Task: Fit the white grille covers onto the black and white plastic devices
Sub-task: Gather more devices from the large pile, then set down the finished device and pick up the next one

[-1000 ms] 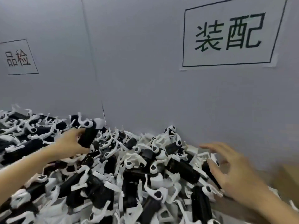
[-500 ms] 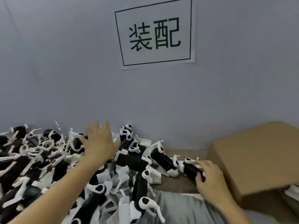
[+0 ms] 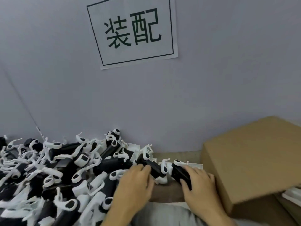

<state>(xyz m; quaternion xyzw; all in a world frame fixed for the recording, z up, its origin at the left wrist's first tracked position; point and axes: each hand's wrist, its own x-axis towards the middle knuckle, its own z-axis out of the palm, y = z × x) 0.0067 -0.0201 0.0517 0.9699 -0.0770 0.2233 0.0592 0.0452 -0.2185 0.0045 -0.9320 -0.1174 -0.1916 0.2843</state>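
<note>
A big heap of black and white plastic devices (image 3: 48,173) fills the left and middle of the table. My right hand (image 3: 199,185) grips one black device (image 3: 180,172) at the heap's right edge, next to the cardboard box. My left hand (image 3: 135,185) lies palm down on the heap, fingers touching another black device (image 3: 154,167); whether it grips that device is unclear. White grille pieces (image 3: 149,150) show among the devices near the wall.
A brown cardboard box (image 3: 254,160) stands at the right, close to my right hand. A grey wall (image 3: 211,95) with a paper sign (image 3: 132,31) rises right behind the heap. White parts (image 3: 291,195) lie under the box's flap at far right.
My view has settled further right. My left hand came down and right from the back of the heap to beside my right hand. The right hand stays on its black device.
</note>
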